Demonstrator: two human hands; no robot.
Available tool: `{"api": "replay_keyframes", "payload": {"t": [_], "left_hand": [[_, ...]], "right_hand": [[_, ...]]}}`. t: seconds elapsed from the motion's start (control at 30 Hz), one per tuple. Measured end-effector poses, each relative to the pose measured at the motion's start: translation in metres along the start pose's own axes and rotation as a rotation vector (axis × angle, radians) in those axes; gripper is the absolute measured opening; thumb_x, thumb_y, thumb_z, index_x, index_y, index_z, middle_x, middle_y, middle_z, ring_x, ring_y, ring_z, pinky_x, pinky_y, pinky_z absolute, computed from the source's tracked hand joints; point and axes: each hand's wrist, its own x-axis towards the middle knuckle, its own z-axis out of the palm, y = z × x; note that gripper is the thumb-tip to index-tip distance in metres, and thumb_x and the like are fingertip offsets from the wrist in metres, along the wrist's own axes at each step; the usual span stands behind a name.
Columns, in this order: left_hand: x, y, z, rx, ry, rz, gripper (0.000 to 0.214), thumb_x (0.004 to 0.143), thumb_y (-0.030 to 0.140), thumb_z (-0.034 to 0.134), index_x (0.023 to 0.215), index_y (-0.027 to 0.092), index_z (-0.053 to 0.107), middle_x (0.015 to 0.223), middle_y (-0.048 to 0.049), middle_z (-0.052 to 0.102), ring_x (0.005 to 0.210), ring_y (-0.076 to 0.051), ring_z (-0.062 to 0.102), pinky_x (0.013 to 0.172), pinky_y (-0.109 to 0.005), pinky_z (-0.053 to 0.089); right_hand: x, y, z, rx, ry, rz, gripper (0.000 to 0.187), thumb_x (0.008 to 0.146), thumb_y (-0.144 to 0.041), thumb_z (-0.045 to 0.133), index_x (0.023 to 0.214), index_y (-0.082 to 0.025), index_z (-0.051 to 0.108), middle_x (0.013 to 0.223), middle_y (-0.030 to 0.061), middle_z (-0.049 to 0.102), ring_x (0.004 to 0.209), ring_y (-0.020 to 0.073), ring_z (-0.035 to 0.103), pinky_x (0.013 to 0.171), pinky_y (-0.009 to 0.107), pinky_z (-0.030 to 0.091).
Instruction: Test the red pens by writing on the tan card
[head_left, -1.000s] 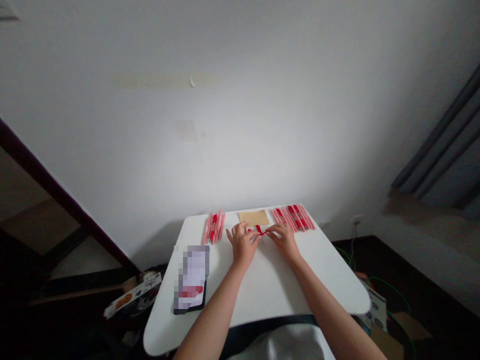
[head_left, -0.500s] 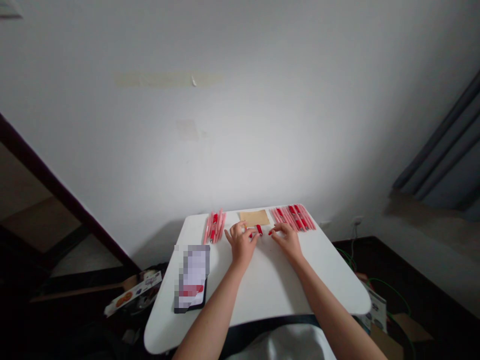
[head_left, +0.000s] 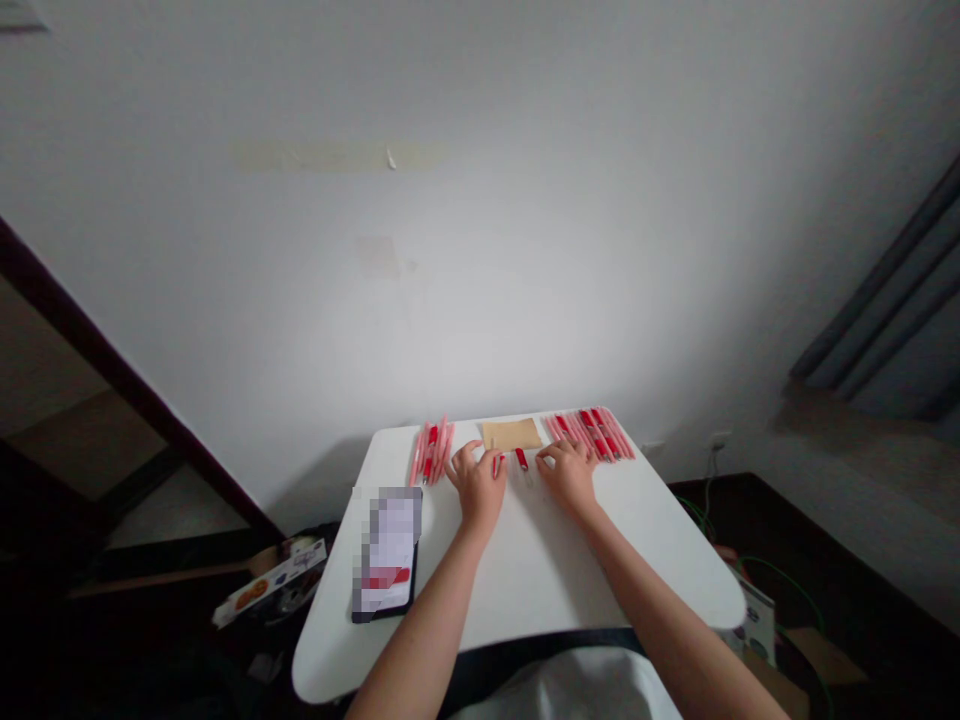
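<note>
My left hand [head_left: 480, 485] is curled over the middle of the white table [head_left: 525, 580], with a small red pen part [head_left: 498, 462] between its thumb and fingers. Just to its right lies a red-and-clear pen piece [head_left: 522, 460] on the tabletop. My right hand [head_left: 571, 478] sits beyond that piece, its thumb and fingertips pinched together; anything between them is too small to make out. Close behind the right hand is a row of pink and red pens [head_left: 592, 435]. A smaller bunch of similar pens [head_left: 430, 452] lies to the left of my left hand.
A tan rectangular sheet [head_left: 511, 434] lies at the table's back edge, between the pen groups. A phone [head_left: 390, 550] rests at the left side. The wall [head_left: 480, 300] stands behind the table. Boxes and a green cable [head_left: 780, 580] are on the floor at right.
My right hand has shifted slightly, and the red piece seen at its fingertips no longer shows. My left hand has drawn back a little from the pen piece lying on the table.
</note>
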Motion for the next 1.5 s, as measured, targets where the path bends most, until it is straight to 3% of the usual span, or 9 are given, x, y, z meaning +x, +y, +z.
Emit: {"api": "replay_keyframes", "payload": {"t": [0.53,0.77,1.0,1.17,1.5], "left_hand": [[0.001,-0.002,-0.001,0.007,0.039,-0.014,0.017,0.081,0.027,0.059,0.092,0.027,0.072,0.116,-0.0075,0.058,0.115,-0.025,0.047,0.106,-0.049,0.027],[0.003,-0.005,-0.004,0.067,0.027,-0.014,0.017,0.082,0.026,0.057,0.093,0.025,0.071,0.116,-0.0082,0.06,0.118,-0.026,0.047,0.107,-0.052,0.026],[-0.004,-0.012,-0.012,0.212,-0.041,0.065,0.027,0.087,0.029,0.048,0.109,0.024,0.064,0.126,-0.01,0.059,0.129,-0.03,0.04,0.11,-0.063,0.02],[-0.009,-0.015,-0.019,0.297,-0.055,0.081,0.032,0.09,0.026,0.041,0.115,0.024,0.061,0.127,-0.0096,0.059,0.13,-0.029,0.039,0.111,-0.067,0.017],[-0.013,-0.016,-0.022,0.336,-0.109,0.072,0.03,0.086,0.021,0.046,0.112,0.024,0.061,0.118,-0.0084,0.061,0.115,-0.027,0.05,0.11,-0.066,0.016]], "right_hand": [[0.009,0.001,0.008,-0.137,0.014,-0.018,0.02,0.082,-0.035,0.062,0.07,-0.02,0.069,0.099,0.0121,0.065,0.113,0.0351,0.042,0.101,0.068,0.015],[0.009,0.003,0.008,-0.124,0.012,0.002,0.021,0.085,-0.034,0.058,0.074,-0.02,0.07,0.104,0.0117,0.065,0.115,0.0347,0.041,0.102,0.067,0.015],[0.01,0.014,-0.004,-0.157,0.034,0.018,0.024,0.09,-0.031,0.049,0.088,-0.023,0.071,0.107,0.0094,0.066,0.112,0.0304,0.044,0.103,0.06,0.018],[0.004,0.027,-0.015,-0.164,0.021,-0.069,0.022,0.088,-0.023,0.049,0.095,-0.026,0.07,0.112,0.0048,0.066,0.113,0.0295,0.044,0.105,0.061,0.014],[-0.004,0.032,-0.017,-0.112,-0.019,-0.262,0.028,0.083,-0.017,0.052,0.104,-0.027,0.068,0.111,0.0025,0.068,0.111,0.0256,0.045,0.109,0.057,0.01]]}}
